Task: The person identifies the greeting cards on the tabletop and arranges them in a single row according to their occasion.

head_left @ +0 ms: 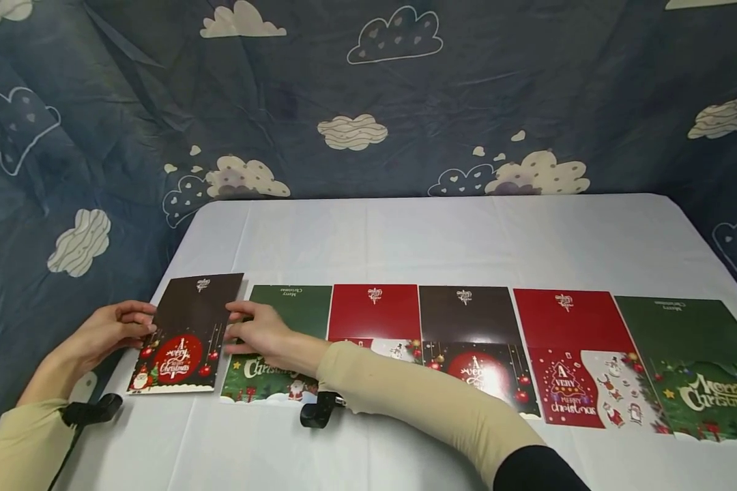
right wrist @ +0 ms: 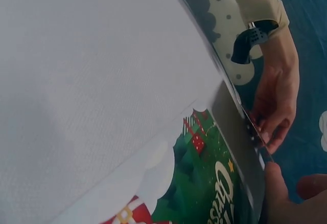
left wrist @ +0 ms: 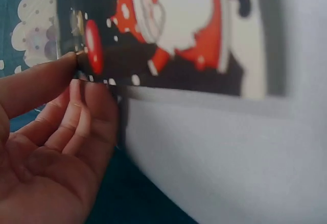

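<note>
Between left hand [head_left: 113,333] and right hand [head_left: 264,334], both pinching it, a brown card [head_left: 187,317] bears a red circle [head_left: 178,356].

We note one dark brown Christmas card [head_left: 187,326], unfolded: red roundel [head_left: 178,356] with white lettering, red baubles, Santa [head_left: 140,380] at lower left, small inverted lettering above. We see it tilted, raised off the table [head_left: 381,235].

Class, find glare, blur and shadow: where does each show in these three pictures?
Head view: white glare on the dark card lying flat; left wrist view: the held card looks blurred, its print soft-edged; right wrist view: a faint darker patch on the white cloth, at left.
</note>
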`<state>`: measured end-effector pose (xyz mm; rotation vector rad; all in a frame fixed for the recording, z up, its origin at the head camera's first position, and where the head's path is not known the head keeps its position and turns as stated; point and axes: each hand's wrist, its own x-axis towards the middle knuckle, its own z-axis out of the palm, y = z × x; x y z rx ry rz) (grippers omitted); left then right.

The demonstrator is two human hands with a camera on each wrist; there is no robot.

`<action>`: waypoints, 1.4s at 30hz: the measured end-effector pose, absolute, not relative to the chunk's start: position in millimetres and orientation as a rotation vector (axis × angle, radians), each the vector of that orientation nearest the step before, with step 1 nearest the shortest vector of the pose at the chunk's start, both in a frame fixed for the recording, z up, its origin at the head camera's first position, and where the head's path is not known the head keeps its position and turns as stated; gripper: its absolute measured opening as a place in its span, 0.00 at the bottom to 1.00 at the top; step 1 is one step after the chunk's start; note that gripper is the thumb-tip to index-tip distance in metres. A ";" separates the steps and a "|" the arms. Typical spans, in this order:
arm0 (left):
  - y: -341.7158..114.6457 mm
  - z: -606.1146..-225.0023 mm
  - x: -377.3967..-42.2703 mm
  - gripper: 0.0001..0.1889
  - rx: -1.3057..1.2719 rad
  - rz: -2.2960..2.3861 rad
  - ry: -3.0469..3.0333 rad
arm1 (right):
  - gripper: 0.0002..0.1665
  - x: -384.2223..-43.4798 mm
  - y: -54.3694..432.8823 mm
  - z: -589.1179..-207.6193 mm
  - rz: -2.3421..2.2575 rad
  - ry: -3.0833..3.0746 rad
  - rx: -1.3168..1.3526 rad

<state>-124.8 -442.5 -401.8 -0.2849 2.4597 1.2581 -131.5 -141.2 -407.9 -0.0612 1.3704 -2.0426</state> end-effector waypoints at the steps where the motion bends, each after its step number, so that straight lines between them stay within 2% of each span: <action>1: -442.7 -401.4 -125.0 0.24 -0.281 1.273 2.463 | 0.27 -133.0 -141.0 -408.4 -2.051 1.370 -0.056; 14: -440.3 -391.6 -143.8 0.25 -0.278 1.368 2.524 | 0.28 -162.4 -138.2 -406.2 -2.040 1.414 -0.068; 22: -427.7 -390.0 -172.1 0.26 -0.371 1.463 2.546 | 0.28 -191.9 -131.1 -398.9 -2.022 1.445 -0.130; 33: -415.7 -388.5 -219.1 0.27 -0.380 1.528 2.517 | 0.29 -237.7 -126.5 -395.9 -2.046 1.436 -0.088; 42: -409.8 -391.6 -240.9 0.27 -0.499 1.684 2.464 | 0.30 -266.3 -129.3 -397.2 -2.069 1.434 -0.072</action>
